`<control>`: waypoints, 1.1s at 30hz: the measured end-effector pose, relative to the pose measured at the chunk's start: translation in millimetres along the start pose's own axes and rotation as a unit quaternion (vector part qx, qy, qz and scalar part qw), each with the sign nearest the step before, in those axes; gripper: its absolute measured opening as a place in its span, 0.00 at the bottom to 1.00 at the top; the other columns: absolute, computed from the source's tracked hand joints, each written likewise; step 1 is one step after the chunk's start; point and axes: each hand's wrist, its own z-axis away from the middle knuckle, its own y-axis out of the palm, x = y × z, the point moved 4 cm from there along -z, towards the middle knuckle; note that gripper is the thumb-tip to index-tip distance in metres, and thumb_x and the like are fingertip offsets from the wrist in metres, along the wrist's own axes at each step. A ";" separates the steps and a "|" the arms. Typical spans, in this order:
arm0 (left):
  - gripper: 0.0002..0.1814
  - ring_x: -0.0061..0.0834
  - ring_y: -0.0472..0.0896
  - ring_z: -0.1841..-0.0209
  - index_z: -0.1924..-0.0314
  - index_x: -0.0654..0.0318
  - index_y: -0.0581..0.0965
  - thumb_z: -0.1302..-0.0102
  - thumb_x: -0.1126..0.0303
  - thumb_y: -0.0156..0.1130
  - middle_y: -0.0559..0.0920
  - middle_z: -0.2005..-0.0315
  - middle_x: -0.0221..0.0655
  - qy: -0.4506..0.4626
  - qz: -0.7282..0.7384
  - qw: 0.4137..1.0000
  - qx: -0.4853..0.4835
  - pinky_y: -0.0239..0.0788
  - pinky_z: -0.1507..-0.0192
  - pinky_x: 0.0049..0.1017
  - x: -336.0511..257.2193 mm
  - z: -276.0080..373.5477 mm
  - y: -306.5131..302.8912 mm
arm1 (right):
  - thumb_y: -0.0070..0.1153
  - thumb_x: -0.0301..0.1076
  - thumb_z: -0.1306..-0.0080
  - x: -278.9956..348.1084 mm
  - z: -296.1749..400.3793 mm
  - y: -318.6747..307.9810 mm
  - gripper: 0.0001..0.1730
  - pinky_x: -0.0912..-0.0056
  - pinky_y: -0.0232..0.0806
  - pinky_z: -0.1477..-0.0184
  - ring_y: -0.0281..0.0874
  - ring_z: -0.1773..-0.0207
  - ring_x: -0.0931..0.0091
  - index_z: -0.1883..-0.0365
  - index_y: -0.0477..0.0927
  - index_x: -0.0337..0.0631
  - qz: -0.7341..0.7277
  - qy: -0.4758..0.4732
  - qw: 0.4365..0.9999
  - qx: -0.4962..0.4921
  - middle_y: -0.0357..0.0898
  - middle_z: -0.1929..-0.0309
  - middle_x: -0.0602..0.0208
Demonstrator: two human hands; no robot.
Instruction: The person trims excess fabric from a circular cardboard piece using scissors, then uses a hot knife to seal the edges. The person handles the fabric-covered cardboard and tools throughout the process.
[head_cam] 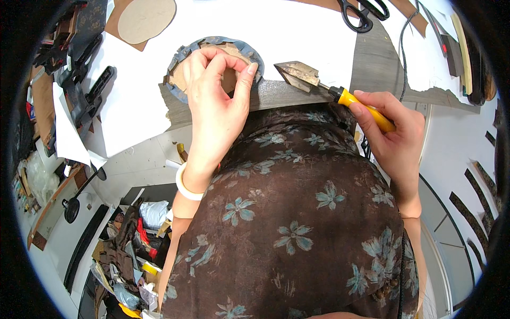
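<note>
My left hand [217, 85] is over a round cardboard piece [181, 73] with blue-grey fabric [249, 50] folded in pleats around its edge. Its thumb and forefinger meet at the right rim; the hand hides much of the middle. A white bangle [187, 183] circles that wrist. In my right hand [392, 119] is a soldering-iron-like tool with a yellow handle [368, 109] and black collar. Its thin shaft runs left to a pointed, scorched metal piece [297, 75] at the table's front. Whether that piece is the tool's head or a rest, I cannot tell.
White paper covers much of the grey table [374, 56]. Black-handled scissors [362, 18] and a dark cable [404, 56] lie right. A tan oval cutout [145, 20] is back left, with black tools [93, 85] below. A box of scraps [131, 247] stands lower left.
</note>
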 end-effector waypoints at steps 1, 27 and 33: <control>0.11 0.42 0.76 0.47 0.61 0.65 0.85 0.32 0.67 0.79 0.79 0.55 0.40 0.001 0.001 1.000 -0.005 0.69 0.43 0.39 -0.5 0.1 0.8 | 0.75 0.31 0.28 0.0 0.4 1.0 0.08 0.72 0.76 0.66 0.90 0.70 0.74 0.55 0.90 0.41 -0.008 -0.011 1.000 -0.003 0.92 0.67 0.62; 0.07 0.44 0.76 0.52 0.62 0.66 0.79 0.29 0.75 0.72 0.77 0.57 0.40 0.036 0.055 0.997 -0.041 0.67 0.47 0.40 -0.5 2.7 15.4 | 0.72 0.28 0.26 41.6 -2.0 16.0 0.09 0.66 0.67 0.76 0.79 0.80 0.69 0.49 0.90 0.39 0.199 -0.109 0.969 0.102 0.82 0.77 0.61; 0.06 0.39 0.77 0.57 0.52 0.67 0.76 0.22 0.75 0.65 0.77 0.60 0.39 -0.004 0.091 0.995 -0.030 0.70 0.50 0.36 0.2 2.9 13.3 | 0.72 0.29 0.27 45.0 -2.4 17.4 0.12 0.64 0.64 0.78 0.77 0.82 0.68 0.46 0.89 0.39 0.210 -0.129 0.964 0.103 0.79 0.79 0.64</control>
